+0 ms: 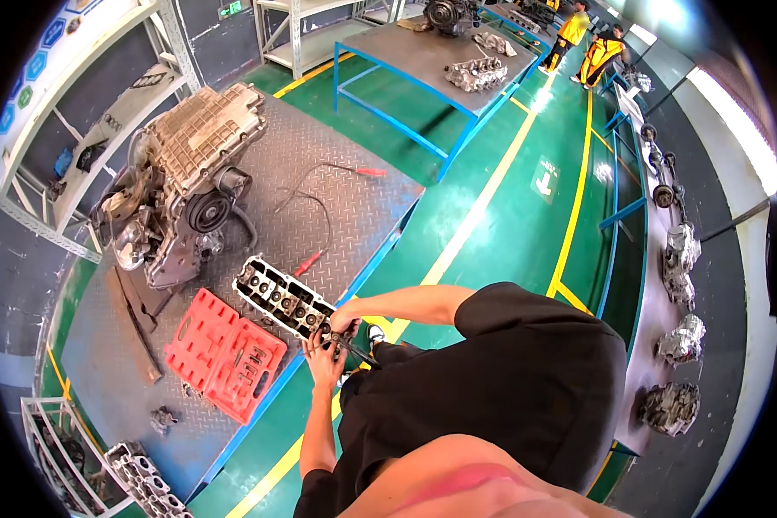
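A metal cylinder head (272,292) with a row of open round wells lies on the steel-plate workbench (354,207), close to its edge. At the cylinder head's near end, my left hand (323,359) is closed on a dark, long-handled tool (356,351) that slants out over the bench edge. Just beyond it, my right hand (345,319) has its fingers curled at the same end of the cylinder head; what they grip is hidden. An open red tool case (200,332), with several small dark metal pieces in one half, sits left of the cylinder head.
A large engine (203,147) stands on the bench's far left. Red-handled leads (326,203) lie beyond the cylinder head. Another bench (406,53) bears engine parts. Two people (600,56) stand far right. Metal parts (682,337) line a right-hand bench.
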Demonstrator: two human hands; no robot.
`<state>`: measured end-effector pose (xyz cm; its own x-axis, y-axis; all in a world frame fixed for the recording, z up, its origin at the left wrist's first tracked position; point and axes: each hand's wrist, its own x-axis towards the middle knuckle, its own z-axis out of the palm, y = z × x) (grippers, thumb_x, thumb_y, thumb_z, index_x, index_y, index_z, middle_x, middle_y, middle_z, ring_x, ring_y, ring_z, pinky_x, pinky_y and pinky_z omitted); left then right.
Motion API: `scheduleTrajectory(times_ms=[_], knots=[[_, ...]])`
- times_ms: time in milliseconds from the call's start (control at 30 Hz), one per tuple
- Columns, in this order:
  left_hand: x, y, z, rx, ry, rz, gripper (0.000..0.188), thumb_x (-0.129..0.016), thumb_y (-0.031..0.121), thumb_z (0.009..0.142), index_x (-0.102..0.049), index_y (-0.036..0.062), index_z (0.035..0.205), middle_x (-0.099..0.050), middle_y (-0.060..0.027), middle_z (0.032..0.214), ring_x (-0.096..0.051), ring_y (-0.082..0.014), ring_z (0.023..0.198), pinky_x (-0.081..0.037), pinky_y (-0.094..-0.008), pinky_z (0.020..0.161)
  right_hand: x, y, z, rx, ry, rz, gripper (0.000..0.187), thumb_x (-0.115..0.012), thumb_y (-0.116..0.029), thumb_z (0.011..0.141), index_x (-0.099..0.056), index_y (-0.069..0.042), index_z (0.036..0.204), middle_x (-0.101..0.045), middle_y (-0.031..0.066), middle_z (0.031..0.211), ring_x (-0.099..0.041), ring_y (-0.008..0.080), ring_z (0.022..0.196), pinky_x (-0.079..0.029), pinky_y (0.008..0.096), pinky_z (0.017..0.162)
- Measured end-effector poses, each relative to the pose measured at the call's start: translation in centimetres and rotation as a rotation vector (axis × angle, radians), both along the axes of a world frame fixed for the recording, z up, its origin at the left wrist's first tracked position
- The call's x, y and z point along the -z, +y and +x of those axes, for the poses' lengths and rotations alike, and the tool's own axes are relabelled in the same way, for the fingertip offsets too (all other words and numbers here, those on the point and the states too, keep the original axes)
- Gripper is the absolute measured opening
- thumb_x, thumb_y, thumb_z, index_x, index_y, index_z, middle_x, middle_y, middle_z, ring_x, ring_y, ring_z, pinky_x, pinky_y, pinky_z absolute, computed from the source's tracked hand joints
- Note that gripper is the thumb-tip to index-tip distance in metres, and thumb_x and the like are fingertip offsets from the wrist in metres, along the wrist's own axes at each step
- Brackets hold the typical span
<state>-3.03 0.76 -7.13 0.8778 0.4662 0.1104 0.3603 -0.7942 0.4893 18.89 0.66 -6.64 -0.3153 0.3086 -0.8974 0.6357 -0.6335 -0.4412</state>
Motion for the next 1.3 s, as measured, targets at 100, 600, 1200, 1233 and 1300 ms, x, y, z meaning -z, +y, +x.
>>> scheduleTrajectory(times_ms=[100,600,1200,1233,1300], knots=[[-0.2,0.4,0.0,0.025,0.061,-0.008,0.041,-0.068,0.044,0.09,-0.075,0.0181,0.121,-0.045,-0.0199,0.152,-0.031,-0.0381,0.148,-0.012,-0.058,0.125,-1.2,-0.3,0.1,0.036,-0.071,0.078,0.04,-0.063,-0.043,0.091,-0.061,-0.014,0.064,-0.06,0.0025,0.058,-0.05,0.015,0.044,-0.036,0.0328,0.041],[-1.7,1.6,0.2,0.121,0.194,0.077,0.039,-0.067,0.048,0.092,-0.073,0.0234,0.121,-0.055,-0.0217,0.135,-0.047,-0.0368,0.133,-0.013,-0.0621,0.121,-4.8,-0.6,0.7,0.033,-0.086,0.117,0.022,-0.069,-0.041,0.092,-0.067,-0.019,0.095,-0.069,-0.0033,0.079,-0.065,0.0132,0.062,-0.056,0.029,0.058],[-1.4,0.6,0.1,0.054,0.154,0.001,0.043,-0.064,0.045,0.094,-0.069,0.0193,0.128,-0.05,-0.0206,0.142,-0.041,-0.0368,0.14,-0.013,-0.0634,0.121,-3.8,-2.2,0.7,0.116,-0.022,0.203,0.022,-0.066,-0.035,0.09,-0.065,-0.014,0.08,-0.06,0.0013,0.064,-0.054,0.0155,0.049,-0.04,0.0317,0.044],[-1.3,0.4,0.1,0.045,0.136,0.002,0.042,-0.065,0.042,0.093,-0.069,0.0182,0.127,-0.05,-0.0203,0.142,-0.041,-0.0366,0.14,-0.014,-0.0629,0.121,-3.5,-2.2,0.7,0.108,-0.027,0.195,0.027,-0.067,-0.038,0.09,-0.063,-0.015,0.077,-0.059,0.0009,0.063,-0.052,0.0149,0.049,-0.038,0.0315,0.044],[-1.0,0.2,0.1,0.036,0.113,-0.013,0.041,-0.066,0.04,0.092,-0.069,0.0167,0.125,-0.049,-0.02,0.142,-0.04,-0.0364,0.14,-0.016,-0.062,0.12,-2.9,-2.0,0.7,0.107,-0.027,0.144,0.032,-0.067,-0.041,0.09,-0.061,-0.015,0.073,-0.058,0.0011,0.062,-0.05,0.0146,0.048,-0.036,0.0318,0.044]])
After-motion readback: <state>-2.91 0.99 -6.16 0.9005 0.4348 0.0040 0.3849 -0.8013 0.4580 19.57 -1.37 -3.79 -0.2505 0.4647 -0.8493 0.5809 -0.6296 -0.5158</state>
